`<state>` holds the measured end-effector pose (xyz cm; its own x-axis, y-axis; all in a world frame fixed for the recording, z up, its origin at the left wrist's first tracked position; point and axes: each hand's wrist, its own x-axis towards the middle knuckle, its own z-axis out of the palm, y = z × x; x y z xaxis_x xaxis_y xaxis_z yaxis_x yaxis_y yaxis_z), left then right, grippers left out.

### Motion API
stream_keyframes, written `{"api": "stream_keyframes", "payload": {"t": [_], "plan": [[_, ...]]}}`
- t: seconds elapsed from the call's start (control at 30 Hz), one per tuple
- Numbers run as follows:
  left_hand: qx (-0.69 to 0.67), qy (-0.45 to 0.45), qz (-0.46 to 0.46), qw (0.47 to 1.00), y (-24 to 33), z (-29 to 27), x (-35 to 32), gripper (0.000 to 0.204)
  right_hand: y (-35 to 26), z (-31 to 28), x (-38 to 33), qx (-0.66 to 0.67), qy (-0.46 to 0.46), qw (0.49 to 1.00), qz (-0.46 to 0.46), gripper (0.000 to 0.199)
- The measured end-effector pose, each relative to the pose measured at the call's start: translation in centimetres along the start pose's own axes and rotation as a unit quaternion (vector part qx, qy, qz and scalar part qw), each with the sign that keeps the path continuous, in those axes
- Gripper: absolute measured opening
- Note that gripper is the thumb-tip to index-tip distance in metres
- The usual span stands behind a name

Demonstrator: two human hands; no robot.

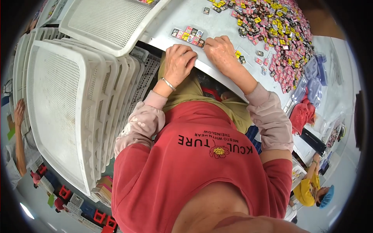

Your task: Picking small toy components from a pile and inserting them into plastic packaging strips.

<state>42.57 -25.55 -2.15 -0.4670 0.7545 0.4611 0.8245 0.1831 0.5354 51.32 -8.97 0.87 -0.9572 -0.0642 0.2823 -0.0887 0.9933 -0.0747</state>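
A small block of little coloured pieces, pink, black, yellow and white, lies in neat rows close to the table's near edge. Just below its left part is my left hand, fingers curled at the table edge, a bracelet on the wrist. What these fingers hold, if anything, is hidden. My right hand rests at the right end of the block, its fingers bent together over the last pieces. I cannot make out what is between them. A few loose pieces lie beside my right wrist.
A large heap of the same small pieces spreads over the white table to the right. Stacked white perforated trays stand at my left; another tray overlaps the table's corner. Clear plastic and red cloth lie right. Other people work nearby.
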Motion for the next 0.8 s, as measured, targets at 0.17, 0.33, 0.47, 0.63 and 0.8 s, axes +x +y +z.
{"api": "stream_keyframes", "payload": {"t": [0.17, 0.33, 0.47, 0.63, 0.8], "plan": [[-0.006, 0.004, -0.008, 1.0, -0.1, 0.0, 0.2, 0.013, 0.6, -0.3, 0.0, 0.034, 0.02, 0.998, 0.049, 0.004], [-0.037, 0.021, -0.015, 0.999, 0.1, -0.2, 0.9, 0.011, 3.0, -0.5, -0.5, 0.239, 0.028, 0.95, 0.197, 0.009], [-0.13, 0.06, -0.097, 0.985, 0.5, -0.8, 2.7, 0.013, 3.5, -3.0, -0.5, 0.532, -0.028, 0.759, 0.374, 0.014], [-0.545, -0.043, -0.215, 0.809, 3.1, -2.4, 5.5, 0.026, 1.9, -5.8, -0.1, 0.633, 0.053, 0.716, 0.29, 0.014], [-0.645, -0.057, -0.189, 0.738, 4.2, -3.3, 5.8, 0.021, 0.8, -8.5, -0.8, 0.591, 0.116, 0.773, 0.199, 0.012]]}}
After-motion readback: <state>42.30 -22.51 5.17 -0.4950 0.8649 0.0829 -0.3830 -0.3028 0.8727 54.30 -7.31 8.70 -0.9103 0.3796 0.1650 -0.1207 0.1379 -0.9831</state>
